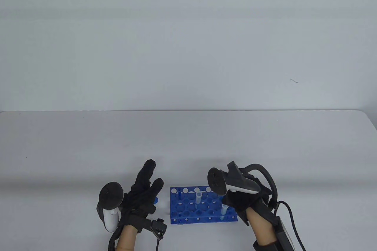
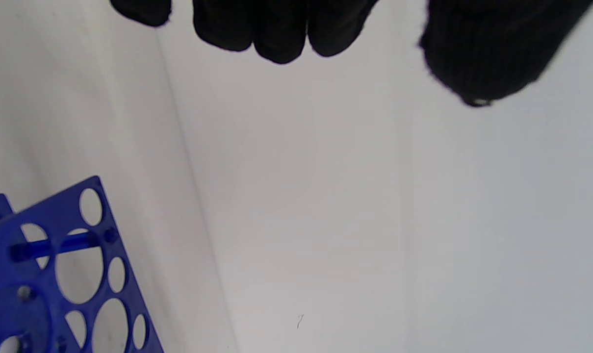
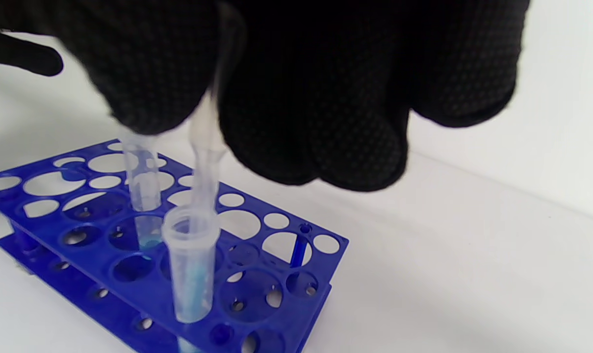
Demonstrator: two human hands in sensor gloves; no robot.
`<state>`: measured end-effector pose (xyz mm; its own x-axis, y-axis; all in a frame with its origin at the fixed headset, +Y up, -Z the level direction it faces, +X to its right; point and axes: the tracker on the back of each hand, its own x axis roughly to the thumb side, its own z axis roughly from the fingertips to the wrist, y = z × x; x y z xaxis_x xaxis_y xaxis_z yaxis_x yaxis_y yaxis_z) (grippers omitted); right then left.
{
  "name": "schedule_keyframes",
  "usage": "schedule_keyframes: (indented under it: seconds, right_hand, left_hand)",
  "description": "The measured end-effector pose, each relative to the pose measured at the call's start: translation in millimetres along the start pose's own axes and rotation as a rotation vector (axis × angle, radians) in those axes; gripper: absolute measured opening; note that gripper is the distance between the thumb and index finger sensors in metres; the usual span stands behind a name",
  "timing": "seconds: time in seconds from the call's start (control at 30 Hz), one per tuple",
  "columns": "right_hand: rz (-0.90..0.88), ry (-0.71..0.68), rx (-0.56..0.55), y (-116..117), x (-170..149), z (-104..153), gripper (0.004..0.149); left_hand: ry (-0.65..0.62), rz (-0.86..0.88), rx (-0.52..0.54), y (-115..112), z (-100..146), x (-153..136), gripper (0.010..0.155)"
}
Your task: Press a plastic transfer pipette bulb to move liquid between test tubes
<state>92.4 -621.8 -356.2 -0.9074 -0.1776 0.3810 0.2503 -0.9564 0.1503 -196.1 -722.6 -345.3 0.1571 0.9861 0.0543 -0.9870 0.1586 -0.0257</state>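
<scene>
A blue tube rack [image 1: 188,212] stands near the table's front edge, between my hands. It holds two clear tubes with blue liquid in their bottoms: one toward the middle [image 1: 198,198] and one at the right front [image 1: 224,211]. My right hand [image 1: 232,202] is over the rack's right end. In the right wrist view my right hand [image 3: 218,98] grips a clear plastic pipette [image 3: 205,147], whose stem reaches down into the nearer tube [image 3: 191,264]. The other tube [image 3: 144,189] stands behind it. My left hand [image 1: 151,176] is open and empty, left of the rack.
A small blue thing [image 1: 156,201], perhaps a cap, lies on the table by my left hand. The rack's corner [image 2: 56,274] shows at the lower left of the left wrist view, under my spread left hand [image 2: 374,59]. The white table [image 1: 188,145] stretches back to a wall.
</scene>
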Motion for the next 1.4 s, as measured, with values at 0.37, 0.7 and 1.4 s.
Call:
schedule_keyframes:
  seconds: [0.37,0.7,1.4]
  right_hand:
    - [-0.103,0.029,-0.144,-33.6,-25.6,33.6,0.047]
    - [-0.119,0.036,-0.338,-64.9,-34.2,72.3,0.047]
    - [-0.123,-0.060,-0.530,-48.5,2.5,35.9,0.047]
  left_hand:
    - [0.000,0.000,0.001,0.0,0.1,0.3,0.089]
    - [0.001,-0.004,0.004,0.3,0.3,0.0,0.089]
    - [0.003,-0.007,0.001,0.7,0.1,-0.1,0.089]
